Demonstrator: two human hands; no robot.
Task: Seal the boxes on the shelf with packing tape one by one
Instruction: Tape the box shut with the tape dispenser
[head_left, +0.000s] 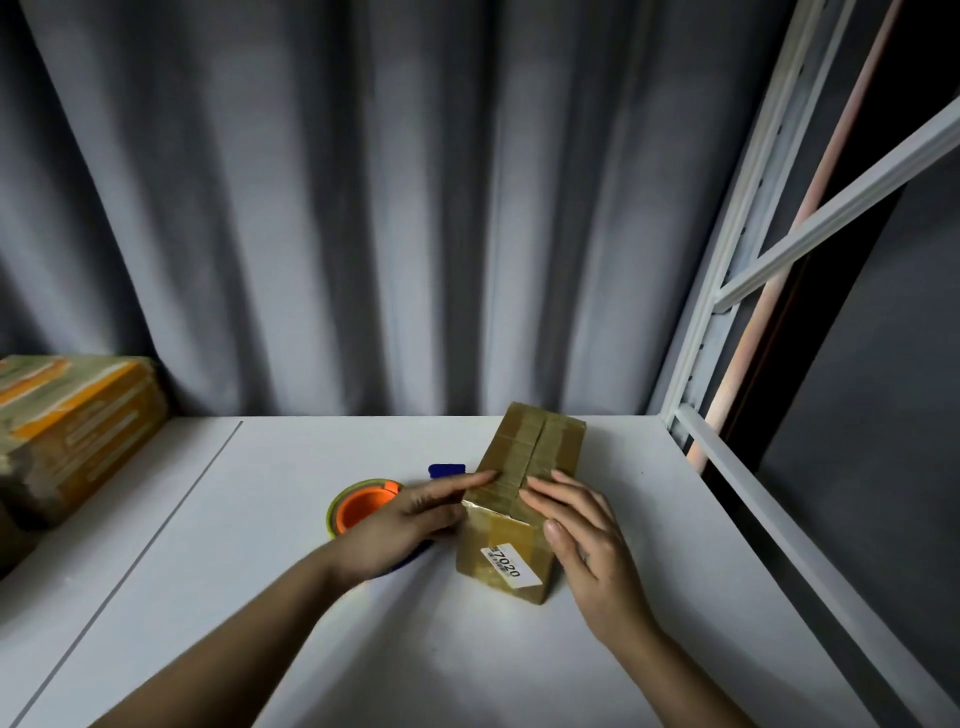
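So the small cardboard box (524, 499) is parked on the white shelf (270, 597), a bit right of centre, turned at an angle, with brown tape already seen across its top and a white label reading 7020 on the near end. It's bracketed by both hands. The left hand (410, 525) is laid against the box's left side, fingers stretched out straight along the top left edge, nothing gripped. The right hand (582, 535) is rested on the near right part of the top, fingers extended flat over the tape, thumb down beside the near right corner, also nothing clamped. The tape dispenser (363, 506), orange core with a blue handle, is left lying on the shelf just behind the left hand, partly hidden by it. A larger taped box (72, 431) is seen well apart at the far left.
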